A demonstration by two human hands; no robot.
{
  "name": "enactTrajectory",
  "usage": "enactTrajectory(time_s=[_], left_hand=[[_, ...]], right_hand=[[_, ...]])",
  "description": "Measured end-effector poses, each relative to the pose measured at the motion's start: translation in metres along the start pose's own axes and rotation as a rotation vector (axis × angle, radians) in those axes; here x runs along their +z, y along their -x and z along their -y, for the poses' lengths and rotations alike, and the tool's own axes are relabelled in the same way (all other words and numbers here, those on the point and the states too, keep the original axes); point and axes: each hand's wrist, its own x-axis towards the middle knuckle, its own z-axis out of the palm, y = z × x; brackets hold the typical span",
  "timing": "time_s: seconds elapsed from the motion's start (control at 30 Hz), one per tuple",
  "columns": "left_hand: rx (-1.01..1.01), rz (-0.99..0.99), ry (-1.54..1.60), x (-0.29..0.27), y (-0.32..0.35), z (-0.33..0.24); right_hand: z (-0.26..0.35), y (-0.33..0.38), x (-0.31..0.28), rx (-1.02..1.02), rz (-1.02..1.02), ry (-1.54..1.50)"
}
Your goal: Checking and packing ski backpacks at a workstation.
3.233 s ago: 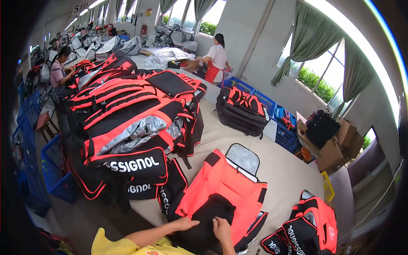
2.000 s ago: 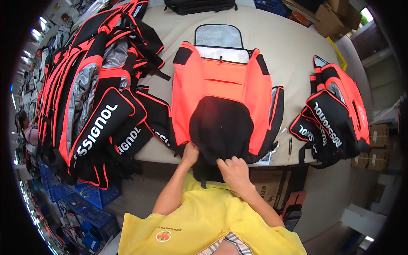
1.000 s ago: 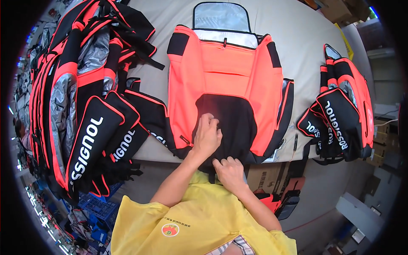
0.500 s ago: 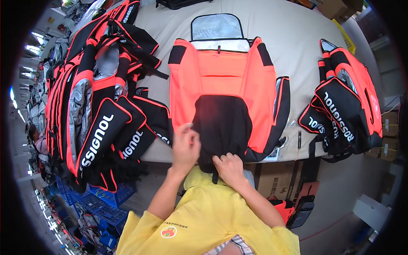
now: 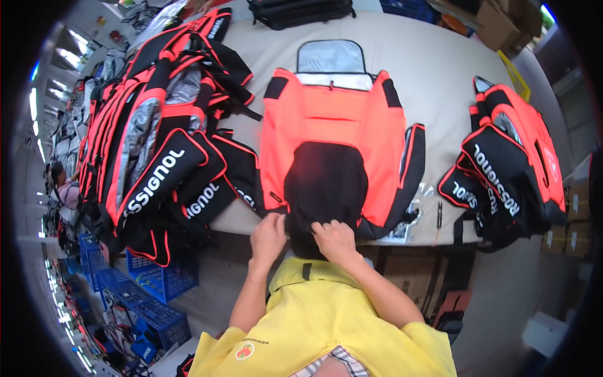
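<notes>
A coral-orange and black backpack (image 5: pixel 330 116) lies flat on the table before me, its silver-lined top flap (image 5: pixel 331 56) folded open at the far end. A black fabric panel (image 5: pixel 326 179) covers its lower middle and hangs toward me over the near edge. My left hand (image 5: pixel 268 237) is closed at the bag's lower left corner, fingertips pinching the black edge beside the panel. With bent fingers my right hand (image 5: pixel 335 240) grips the panel's near end. Exactly how much cloth each hand holds is hidden.
A heap of similar bags (image 5: pixel 157 151) lies on the left, with blue crates (image 5: pixel 160 276) below. Another such bag (image 5: pixel 515 157) sits at the right edge. Between lie a slim black tool (image 5: pixel 439 214) and clear plastic scraps (image 5: pixel 411 217). A black bag (image 5: pixel 301 12) rests far back.
My left hand has come down from above the panel's left side to the bag's lower left edge. The right hand keeps its grip on the panel. My view has shifted slightly.
</notes>
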Motion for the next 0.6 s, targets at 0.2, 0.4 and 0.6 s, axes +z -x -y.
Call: enactTrajectory(time_s=[0.2, 0.4, 0.6], left_hand=[[0.411, -0.304, 0.117, 0.001, -0.066, -0.03], [0.732, -0.117, 0.058, 0.034, -0.214, -0.065], [0.705, 0.432, -0.329, 0.078, -0.297, -0.064]], right_hand=[[0.001, 0.002, -0.01, 0.1, 0.035, -0.077], [0.003, -0.009, -0.022, 0.167, 0.096, -0.085], [-0.006, -0.035, -0.043, 0.324, 0.245, -0.343]])
